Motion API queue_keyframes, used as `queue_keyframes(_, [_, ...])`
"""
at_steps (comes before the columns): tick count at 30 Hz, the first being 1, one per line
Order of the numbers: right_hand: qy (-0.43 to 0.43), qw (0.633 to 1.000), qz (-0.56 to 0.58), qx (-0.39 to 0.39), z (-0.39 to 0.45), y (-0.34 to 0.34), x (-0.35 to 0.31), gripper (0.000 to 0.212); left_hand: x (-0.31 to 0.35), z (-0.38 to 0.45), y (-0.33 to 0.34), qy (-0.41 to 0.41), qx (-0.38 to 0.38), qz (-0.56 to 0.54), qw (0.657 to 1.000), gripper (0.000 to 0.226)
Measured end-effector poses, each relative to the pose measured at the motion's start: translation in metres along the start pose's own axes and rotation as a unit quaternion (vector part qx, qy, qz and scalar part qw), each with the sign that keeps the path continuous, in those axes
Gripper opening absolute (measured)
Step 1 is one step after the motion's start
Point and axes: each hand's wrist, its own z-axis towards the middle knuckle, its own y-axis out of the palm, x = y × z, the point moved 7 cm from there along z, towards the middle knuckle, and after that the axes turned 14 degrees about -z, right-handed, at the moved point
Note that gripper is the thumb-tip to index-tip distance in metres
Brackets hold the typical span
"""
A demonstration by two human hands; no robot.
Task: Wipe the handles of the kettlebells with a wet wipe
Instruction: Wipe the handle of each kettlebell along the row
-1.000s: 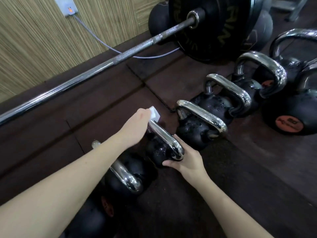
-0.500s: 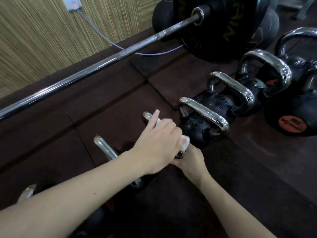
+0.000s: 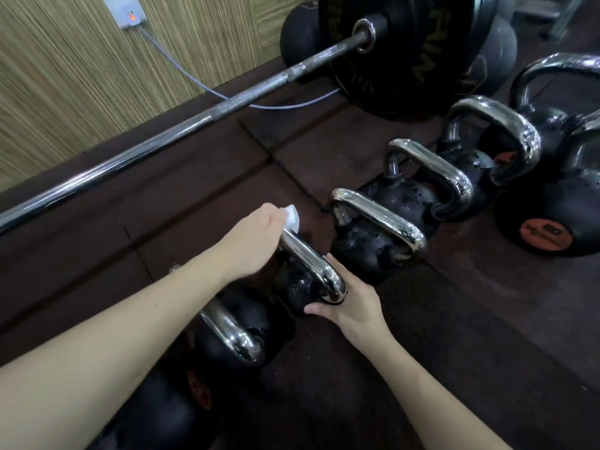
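Dark rubber floor tiles (image 3: 201, 203) run beside a reed-textured wall, where a row of black kettlebells with chrome handles stands alongside a loaded barbell (image 3: 181, 128). A person's left hand (image 3: 256, 238) sits at the far end of one handle (image 3: 308, 258), its fingers clenched around a white wet wipe (image 3: 291, 217) that peeks out past the knuckles and wraps the bar. The right hand (image 3: 350, 306) steadies the same kettlebell (image 3: 297, 287) at the near corner of the handle, its fingers curled under the chrome bend and against the black body.

The handle's long axis runs from the wipe, up and to the left, down toward the right hand, so the unwiped length appears to lie between the two hands; a stroke along the bar would bring the wipe toward the right hand. The left hand is the one on the wipe; the right is the nearer to the camera.

Beyond this bell, the next kettlebell (image 3: 373, 245) stands just beside it to the right, its handle untouched. A nearer one (image 3: 237, 332) lies partly under the left forearm.

Lettering on the barbell's black plate (image 3: 406, 50) is only partly legible, seemingly ending in "IN". An orange round label (image 3: 544, 234) on a large kettlebell at right carries print too blurred to read.
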Motion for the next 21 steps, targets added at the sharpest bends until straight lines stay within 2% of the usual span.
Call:
queue_keyframes(1, [0.007, 1.000, -0.003, -0.001, 0.001, 0.001, 0.001, 0.105, 0.010, -0.002, 0.005, 0.011, -0.008, -0.019, 1.000, 0.045])
queue_keyframes(2, [0.016, 1.000, -0.009, -0.005, 0.002, 0.001, 0.002, 0.103, 0.031, -0.004, 0.006, 0.048, 0.001, 0.011, 0.999, 0.035])
queue_keyframes(3, [0.021, 1.000, -0.017, -0.010, 0.003, 0.002, 0.002, 0.098, 0.053, -0.009, 0.008, 0.107, 0.006, 0.045, 0.993, 0.028])
queue_keyframes(4, [0.021, 0.999, -0.028, -0.015, 0.003, 0.003, 0.003, 0.090, 0.070, -0.017, 0.018, 0.156, -0.026, 0.067, 0.985, 0.027])
queue_keyframes(5, [0.021, 0.999, -0.039, -0.018, 0.002, 0.004, 0.002, 0.082, 0.081, -0.025, 0.029, 0.183, -0.052, 0.064, 0.980, 0.028])
queue_keyframes(7, [0.027, 0.999, -0.035, -0.016, 0.001, 0.004, 0.002, 0.082, 0.085, -0.034, 0.039, 0.219, -0.052, 0.025, 0.974, 0.036])
queue_keyframes(9, [0.031, 0.999, -0.025, -0.008, 0.002, 0.002, 0.003, 0.088, 0.069, -0.031, 0.030, 0.220, -0.023, -0.017, 0.975, 0.034])
queue_keyframes(11, [0.011, 1.000, -0.029, 0.002, 0.003, -0.001, 0.000, 0.098, 0.041, -0.021, 0.014, 0.158, -0.016, -0.054, 0.986, 0.026])
queue_keyframes(14, [-0.013, 1.000, -0.003, 0.009, 0.002, -0.003, -0.001, 0.103, -0.005, -0.016, -0.002, 0.040, 0.031, -0.170, 0.984, 0.035])
queue_keyframes(16, [-0.012, 1.000, 0.004, 0.008, 0.001, -0.001, -0.001, 0.103, -0.008, -0.016, -0.004, 0.019, 0.050, -0.191, 0.980, 0.039])
queue_keyframes(19, [0.013, 1.000, -0.022, 0.003, 0.003, -0.001, 0.001, 0.098, 0.030, -0.017, 0.008, 0.070, 0.027, -0.057, 0.996, 0.031])
queue_keyframes(21, [0.025, 0.999, -0.042, -0.003, 0.002, -0.001, 0.001, 0.078, 0.065, -0.026, 0.021, 0.135, 0.008, 0.033, 0.990, 0.038])
